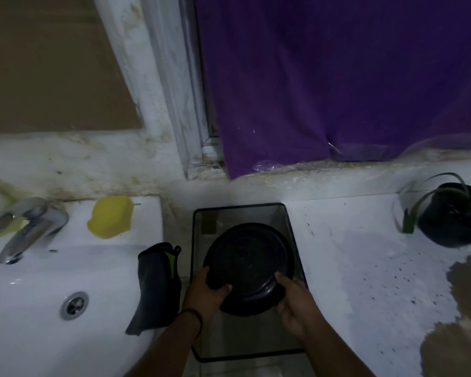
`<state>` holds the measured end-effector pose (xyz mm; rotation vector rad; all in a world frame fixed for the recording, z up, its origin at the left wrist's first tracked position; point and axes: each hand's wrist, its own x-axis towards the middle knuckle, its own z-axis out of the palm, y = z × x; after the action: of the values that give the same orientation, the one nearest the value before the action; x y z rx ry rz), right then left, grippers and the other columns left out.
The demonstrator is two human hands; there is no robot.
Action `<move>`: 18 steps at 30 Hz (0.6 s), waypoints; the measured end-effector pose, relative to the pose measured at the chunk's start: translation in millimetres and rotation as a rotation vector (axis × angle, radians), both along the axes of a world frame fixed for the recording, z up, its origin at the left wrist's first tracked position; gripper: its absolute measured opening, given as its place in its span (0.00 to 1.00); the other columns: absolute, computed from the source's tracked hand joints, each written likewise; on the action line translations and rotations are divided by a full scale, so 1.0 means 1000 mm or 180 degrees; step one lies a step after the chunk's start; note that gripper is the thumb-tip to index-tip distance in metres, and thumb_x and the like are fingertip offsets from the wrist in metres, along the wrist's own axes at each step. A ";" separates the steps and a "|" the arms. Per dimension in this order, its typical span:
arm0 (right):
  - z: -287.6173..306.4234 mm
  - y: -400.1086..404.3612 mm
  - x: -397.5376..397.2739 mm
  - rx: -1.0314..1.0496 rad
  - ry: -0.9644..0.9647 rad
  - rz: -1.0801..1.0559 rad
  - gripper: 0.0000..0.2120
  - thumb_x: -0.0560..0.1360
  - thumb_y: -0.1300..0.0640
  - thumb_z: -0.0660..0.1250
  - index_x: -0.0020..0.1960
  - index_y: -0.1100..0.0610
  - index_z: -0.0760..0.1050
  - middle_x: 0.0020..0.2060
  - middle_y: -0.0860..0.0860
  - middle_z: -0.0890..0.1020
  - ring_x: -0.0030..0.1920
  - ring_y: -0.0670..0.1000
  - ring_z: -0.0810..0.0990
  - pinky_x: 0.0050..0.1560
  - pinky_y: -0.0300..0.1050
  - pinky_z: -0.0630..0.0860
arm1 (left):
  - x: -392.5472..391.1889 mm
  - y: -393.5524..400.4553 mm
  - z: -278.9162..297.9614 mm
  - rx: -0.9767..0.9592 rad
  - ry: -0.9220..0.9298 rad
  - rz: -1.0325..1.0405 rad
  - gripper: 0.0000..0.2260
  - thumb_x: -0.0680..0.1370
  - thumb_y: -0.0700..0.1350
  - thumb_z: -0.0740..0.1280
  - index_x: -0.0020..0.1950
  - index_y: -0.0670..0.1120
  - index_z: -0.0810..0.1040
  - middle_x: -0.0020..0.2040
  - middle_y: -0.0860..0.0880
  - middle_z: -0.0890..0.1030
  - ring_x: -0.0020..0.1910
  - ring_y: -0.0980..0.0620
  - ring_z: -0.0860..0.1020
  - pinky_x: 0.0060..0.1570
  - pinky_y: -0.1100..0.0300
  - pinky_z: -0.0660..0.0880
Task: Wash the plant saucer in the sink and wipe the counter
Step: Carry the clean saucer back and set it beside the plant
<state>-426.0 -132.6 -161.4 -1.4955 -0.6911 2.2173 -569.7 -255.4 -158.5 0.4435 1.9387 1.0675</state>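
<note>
I hold a round black plant saucer (249, 265) with both hands over a mesh bin (288, 221) that stands between sink and counter. My left hand (206, 293) grips its near-left rim. My right hand (297, 303) grips its near-right rim. The white sink (38, 295) lies to the left with a chrome tap (27, 227) and a drain (74, 304). A dark cloth with a green patch (158, 284) hangs over the sink's right edge. The white counter (365, 254) on the right is speckled with dirt.
A black potted plant (452, 216) sits at the counter's far right. A yellow sponge-like item (110, 216) rests on the sink's back ledge. A purple curtain (337, 77) hangs behind. Brown bare patches (468, 295) mark the counter's near right.
</note>
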 end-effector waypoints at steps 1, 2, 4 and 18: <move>0.002 -0.001 0.001 -0.0012 0.0111 -0.0113 0.18 0.76 0.62 0.65 0.66 0.62 0.71 0.59 0.60 0.80 0.58 0.58 0.79 0.63 0.54 0.73 | 0.000 -0.002 0.006 0.0065 -0.0054 0.0064 0.19 0.72 0.47 0.72 0.59 0.55 0.70 0.59 0.52 0.76 0.53 0.54 0.76 0.55 0.60 0.74; 0.006 -0.002 0.003 -0.0012 0.0205 -0.0202 0.18 0.77 0.63 0.64 0.66 0.62 0.70 0.59 0.60 0.79 0.59 0.59 0.79 0.63 0.54 0.73 | 0.000 -0.003 0.011 0.0049 -0.0075 0.0065 0.19 0.70 0.50 0.72 0.59 0.55 0.71 0.61 0.50 0.77 0.54 0.52 0.76 0.56 0.58 0.75; 0.014 -0.006 0.008 0.0020 0.0305 -0.0304 0.18 0.77 0.63 0.63 0.67 0.61 0.70 0.60 0.60 0.79 0.59 0.59 0.78 0.62 0.54 0.73 | 0.000 -0.007 0.023 0.0145 -0.0099 0.0095 0.18 0.71 0.52 0.70 0.59 0.51 0.73 0.60 0.51 0.77 0.53 0.54 0.76 0.49 0.67 0.76; 0.124 -0.123 0.024 0.0212 0.1329 -0.0600 0.15 0.78 0.63 0.59 0.63 0.63 0.74 0.51 0.57 0.84 0.57 0.54 0.79 0.63 0.48 0.71 | -0.004 -0.115 0.123 0.1227 -0.0319 0.0521 0.29 0.71 0.50 0.73 0.68 0.40 0.69 0.66 0.46 0.74 0.60 0.46 0.76 0.58 0.52 0.75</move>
<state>-401.8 -255.9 -37.3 -0.9727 -0.4628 2.2322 -573.9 -370.5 -35.5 0.4352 1.7039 1.5506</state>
